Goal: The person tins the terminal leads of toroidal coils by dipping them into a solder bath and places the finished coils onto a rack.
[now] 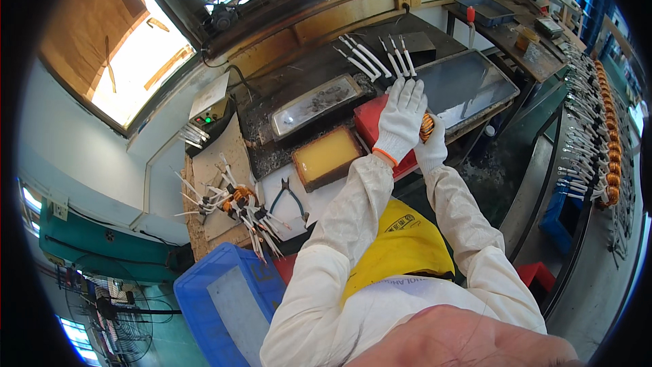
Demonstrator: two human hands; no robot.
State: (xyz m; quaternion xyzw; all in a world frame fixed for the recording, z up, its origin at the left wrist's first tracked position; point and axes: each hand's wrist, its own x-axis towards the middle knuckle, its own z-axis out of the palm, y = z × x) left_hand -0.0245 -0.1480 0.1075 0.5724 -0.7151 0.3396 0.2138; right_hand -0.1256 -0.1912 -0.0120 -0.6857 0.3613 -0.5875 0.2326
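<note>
Both my hands wear white gloves and meet over the right part of the dark bench. My left hand (401,117) lies flat with its fingers stretched forward, back upward, beside a copper-wound coil (426,128). The fingers of my right hand (432,148) wrap round that coil from its right side. Several white-sleeved wire leads (363,60) with bare tips fan out beyond my left fingertips; where they join the coil is hidden by the left hand. Under the hands is a red container (367,122), partly covered by them.
Left of my hands are a tray of yellow material (318,160), a silvery rectangular pot (305,112), pliers (288,196) and a heap of leaded coils (239,198). A blue bin (197,285) stands lower left. A grey-surfaced tray (475,81) lies right; a coil row (611,136) lines the far right.
</note>
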